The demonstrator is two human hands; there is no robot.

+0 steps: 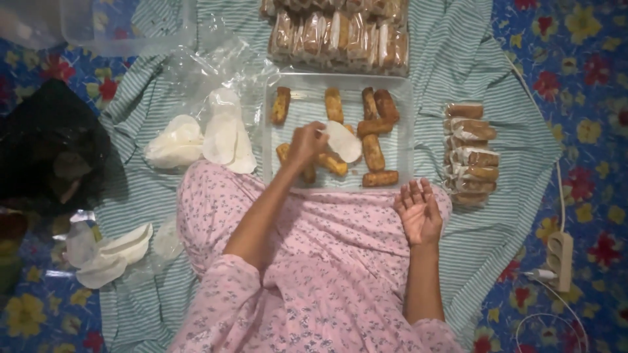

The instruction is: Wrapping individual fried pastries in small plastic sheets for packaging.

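My left hand [306, 142] reaches over a clear tray [403, 131] and pinches a thin white wrapper sheet [341, 140] above the fried brown rolls [373, 151] lying in it. My right hand [418, 210] rests palm up on my knee by the tray's near right corner, fingers apart and holding nothing. Several rolls lie scattered across the tray.
Stacks of white wrapper sheets [219, 134] lie left of the tray, more [108, 255] at the near left. Wrapped rolls [471, 153] are piled to the right, packed ones [340, 33] at the back. A power strip [559, 260] lies at the right, a black bag [49, 147] at the left.
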